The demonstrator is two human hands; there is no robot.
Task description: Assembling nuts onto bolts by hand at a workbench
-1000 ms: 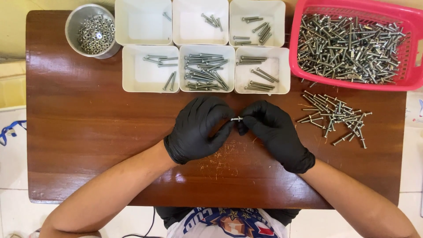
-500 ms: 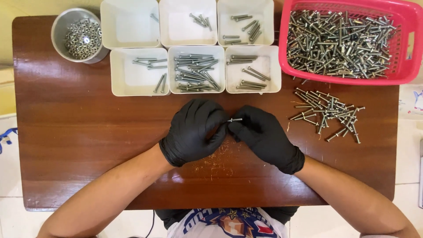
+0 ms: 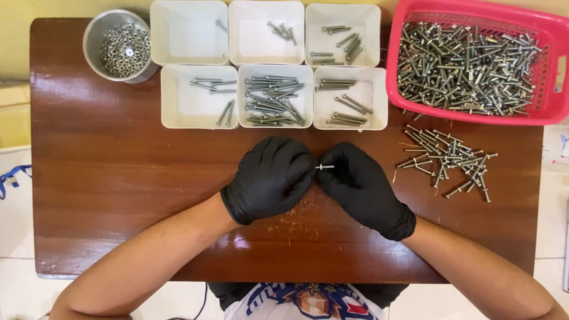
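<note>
In the head view, the left hand [image 3: 269,178] and the right hand [image 3: 363,186], both in black gloves, meet over the middle of the brown wooden table [image 3: 106,178]. Between them lies a small silver bolt [image 3: 324,167], held level, its length running from one hand to the other. The left fingers [image 3: 299,169] are curled in tight and pinch one end of the bolt; the right fingers [image 3: 339,166] are likewise bent close and grip the other end. Only a short stretch of the shaft shows in the gap between the two sets of fingertips; whether a nut sits on it cannot be told.

Just beyond the fingertips stand six white square bins in two rows. The middle bin of the near row [image 3: 275,96], straight ahead of the fingers, is the fullest with bolts; the bins to either side of it hold fewer, and the far left bin [image 3: 188,32] holds only one.

To the right of the right fingers, near but apart, a loose pile of bolts [image 3: 447,157] lies on the bare table. Beyond that pile sits a pink basket [image 3: 554,65] heaped with bolts.

Well away to the left of the left fingers, at the table's far corner, stands a round metal bowl [image 3: 95,35] of small nuts.

Fine pale shavings [image 3: 296,216] are scattered on the table just beneath the wrists.
</note>
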